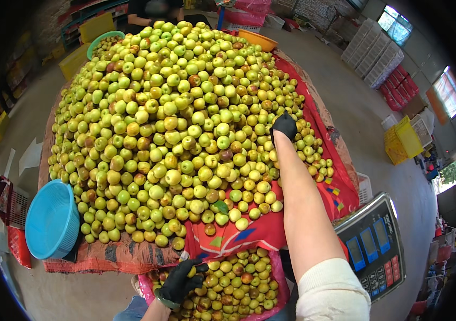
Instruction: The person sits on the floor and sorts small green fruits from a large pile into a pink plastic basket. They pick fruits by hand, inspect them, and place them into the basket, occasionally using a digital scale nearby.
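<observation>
A large heap of green and yellow-brown jujubes (172,120) covers the table in front of me. My right hand (285,126), in a black glove, reaches out onto the heap's right side; its fingertips are turned away, so any fruit in them is hidden. Close to my body, my left hand (180,283), also black-gloved, is over a crate lined with pink plastic (280,281). That crate holds many browner jujubes (236,285). One jujube (191,272) shows between the left thumb and fingers.
A blue plastic basket (49,220) stands at the table's left corner. At right is a digital scale (372,248). A green basin (105,38) of fruit and an orange basin (258,40) flank the far end, where another person (154,12) sits. Yellow crates (402,140) stand farther right.
</observation>
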`<state>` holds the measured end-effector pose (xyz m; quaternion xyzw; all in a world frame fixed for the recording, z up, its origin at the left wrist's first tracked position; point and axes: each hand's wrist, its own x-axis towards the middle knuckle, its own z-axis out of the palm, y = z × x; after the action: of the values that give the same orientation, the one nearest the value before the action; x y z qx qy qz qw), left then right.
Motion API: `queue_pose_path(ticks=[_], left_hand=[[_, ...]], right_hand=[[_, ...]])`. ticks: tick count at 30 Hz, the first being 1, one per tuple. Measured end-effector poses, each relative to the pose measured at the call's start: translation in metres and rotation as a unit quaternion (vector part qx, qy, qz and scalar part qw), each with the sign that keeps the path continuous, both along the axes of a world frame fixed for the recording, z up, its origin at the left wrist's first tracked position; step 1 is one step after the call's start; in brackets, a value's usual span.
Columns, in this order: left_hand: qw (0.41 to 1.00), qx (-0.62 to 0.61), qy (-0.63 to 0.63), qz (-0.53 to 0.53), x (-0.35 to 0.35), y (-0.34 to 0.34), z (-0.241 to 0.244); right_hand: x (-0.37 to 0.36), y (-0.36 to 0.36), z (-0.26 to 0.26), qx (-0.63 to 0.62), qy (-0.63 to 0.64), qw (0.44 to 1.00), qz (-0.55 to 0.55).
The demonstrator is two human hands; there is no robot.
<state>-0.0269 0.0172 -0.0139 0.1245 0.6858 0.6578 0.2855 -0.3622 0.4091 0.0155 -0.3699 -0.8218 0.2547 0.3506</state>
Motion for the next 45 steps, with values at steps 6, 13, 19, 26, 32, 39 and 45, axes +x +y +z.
queue_pose_path(ticks=[6, 13, 19, 26, 32, 39, 45], left_hand=[[0.995, 0.012, -0.088, 0.041, 0.0, 0.002, -0.009], [0.999, -0.025, 0.013, 0.023, 0.005, -0.001, -0.024], [0.998, -0.044, 0.035, 0.026, 0.002, 0.001, -0.017], [0.993, -0.083, 0.088, 0.009, -0.002, 0.004, -0.003], [0.986, -0.106, 0.126, 0.018, -0.002, 0.001, 0.003], [0.981, -0.101, 0.165, 0.021, 0.0, 0.001, -0.004], [0.995, 0.007, -0.062, 0.079, 0.015, -0.014, -0.008]], right_hand=[[0.021, 0.005, -0.028, 0.011, -0.002, 0.99, -0.139], [-0.012, 0.025, -0.03, -0.028, 0.136, 0.987, -0.084], [-0.008, 0.075, -0.045, 0.043, 0.019, 0.999, -0.002], [-0.004, 0.083, -0.023, -0.021, -0.204, 0.976, 0.071], [-0.018, -0.002, 0.023, 0.028, -0.037, 0.995, 0.092], [-0.049, 0.01, 0.033, 0.123, -0.372, 0.89, 0.236], [0.042, -0.062, 0.009, 0.087, -0.009, 0.972, 0.22]])
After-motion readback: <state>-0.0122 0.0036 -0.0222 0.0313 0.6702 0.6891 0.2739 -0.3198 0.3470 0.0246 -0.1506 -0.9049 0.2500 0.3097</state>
